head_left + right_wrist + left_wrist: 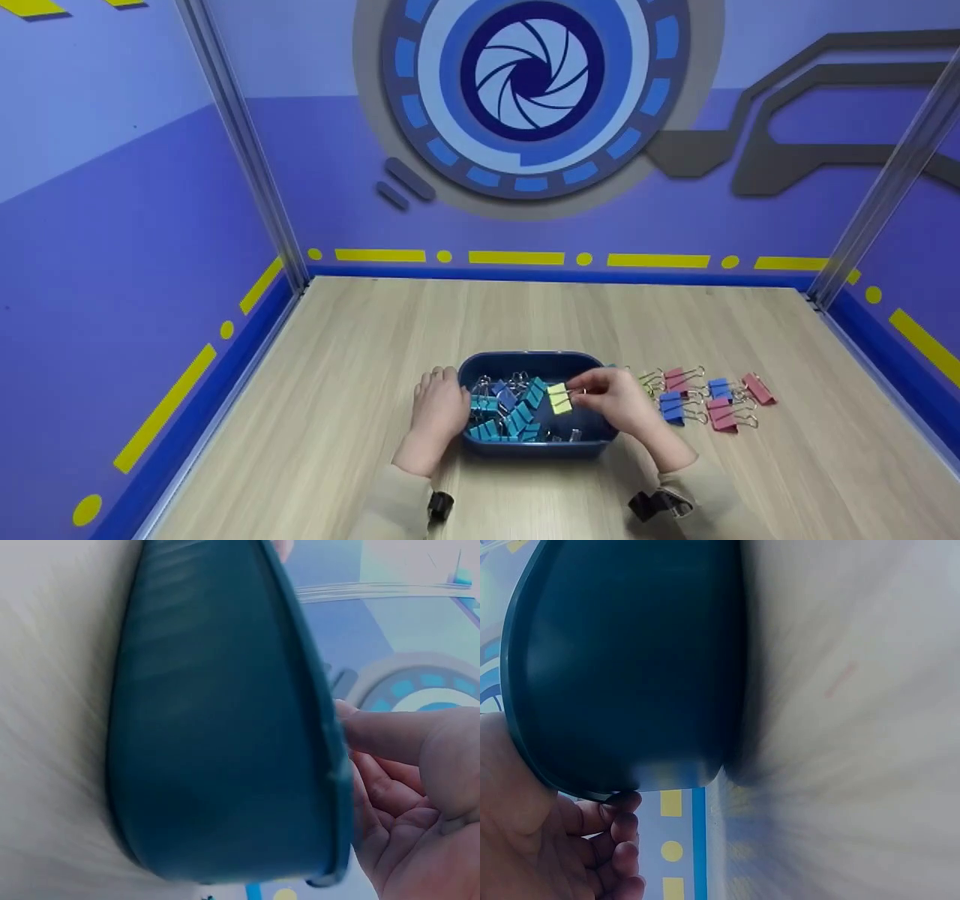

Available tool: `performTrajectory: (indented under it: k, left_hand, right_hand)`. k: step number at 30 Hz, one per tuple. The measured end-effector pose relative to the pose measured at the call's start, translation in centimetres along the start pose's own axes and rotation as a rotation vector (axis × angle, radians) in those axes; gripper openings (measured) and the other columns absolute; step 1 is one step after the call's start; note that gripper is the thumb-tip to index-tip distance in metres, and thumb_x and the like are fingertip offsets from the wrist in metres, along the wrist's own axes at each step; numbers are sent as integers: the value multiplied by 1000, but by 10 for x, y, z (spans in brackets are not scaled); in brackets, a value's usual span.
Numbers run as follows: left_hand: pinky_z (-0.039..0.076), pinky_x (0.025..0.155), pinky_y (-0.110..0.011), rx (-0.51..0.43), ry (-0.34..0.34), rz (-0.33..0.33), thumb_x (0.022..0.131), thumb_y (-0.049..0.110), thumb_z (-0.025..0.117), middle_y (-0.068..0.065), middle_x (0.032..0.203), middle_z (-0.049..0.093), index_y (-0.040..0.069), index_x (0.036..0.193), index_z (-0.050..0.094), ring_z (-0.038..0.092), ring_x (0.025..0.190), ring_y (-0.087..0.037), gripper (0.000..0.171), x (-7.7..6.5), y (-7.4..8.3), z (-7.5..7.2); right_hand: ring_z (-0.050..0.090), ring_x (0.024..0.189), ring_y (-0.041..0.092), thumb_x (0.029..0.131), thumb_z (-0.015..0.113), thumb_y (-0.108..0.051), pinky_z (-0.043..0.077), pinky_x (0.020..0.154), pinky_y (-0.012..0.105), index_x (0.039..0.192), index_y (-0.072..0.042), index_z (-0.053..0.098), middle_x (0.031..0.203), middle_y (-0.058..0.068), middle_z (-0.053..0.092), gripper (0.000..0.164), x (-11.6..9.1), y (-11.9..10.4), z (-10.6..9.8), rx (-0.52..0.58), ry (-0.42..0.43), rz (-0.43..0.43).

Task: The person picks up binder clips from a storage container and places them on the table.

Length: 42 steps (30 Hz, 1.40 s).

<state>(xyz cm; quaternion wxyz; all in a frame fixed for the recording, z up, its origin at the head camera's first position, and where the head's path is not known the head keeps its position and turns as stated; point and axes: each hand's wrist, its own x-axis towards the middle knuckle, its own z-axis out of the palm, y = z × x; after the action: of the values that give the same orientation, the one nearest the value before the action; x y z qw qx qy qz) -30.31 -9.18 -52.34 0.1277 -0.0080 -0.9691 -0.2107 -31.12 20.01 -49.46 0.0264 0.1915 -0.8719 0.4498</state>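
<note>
A yellow binder clip [559, 399] is pinched by its wire handles between the thumb and fingers of my right hand [621, 399], over the right part of a dark blue box [536, 450]. Inside the box lie several teal binder clips [520, 417] and a blue one [504, 393], mostly towards the left. My left hand [439, 401] grips the box's left rim; in the left wrist view its fingers [625, 859] are bent outside the wall, while the thumb's tip is hidden behind the rim. In the right wrist view the box wall [225, 727] conceals the yellow clip.
Right of the box, loose binder clips lie on the wooden table [360, 337]: pink ones [724, 414], blue ones [672, 406] and a yellow-green one [648, 382] partly behind my right hand. Blue-purple panels [322, 187] border the table at the back and sides.
</note>
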Motion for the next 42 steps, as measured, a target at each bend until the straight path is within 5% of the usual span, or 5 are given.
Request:
performTrajectory:
  k: [10,24,33,42]
  left_hand:
    - [45,89,-49,-11,-7,0,95,19,63,-20,113,65,-5,117,63,57,108,-37,32,2,3,2]
    - [45,87,-48,35,11,19,95,20,64,-19,109,65,-4,114,64,57,105,-36,31,1,3,2]
    - [45,90,-47,79,25,42,95,19,64,-19,108,64,-5,115,64,56,106,-35,30,-2,3,2]
    - [44,89,-47,98,44,43,95,19,65,-18,105,64,-4,112,64,56,103,-35,29,0,2,1]
  right_hand:
    - [65,77,6,88,77,-7,56,66,23,103,-3,78,96,11,78,16,-25,1,-39,0,60,141]
    - [64,72,2,92,77,-26,53,59,24,119,-2,74,108,17,77,36,-65,21,-130,-137,190,334]
    - [66,80,4,94,74,-24,49,67,26,120,3,71,105,19,77,37,-82,40,-172,-262,196,421]
    - [63,77,3,93,74,-28,45,67,29,120,5,70,91,7,79,43,-95,55,-205,-289,175,530]
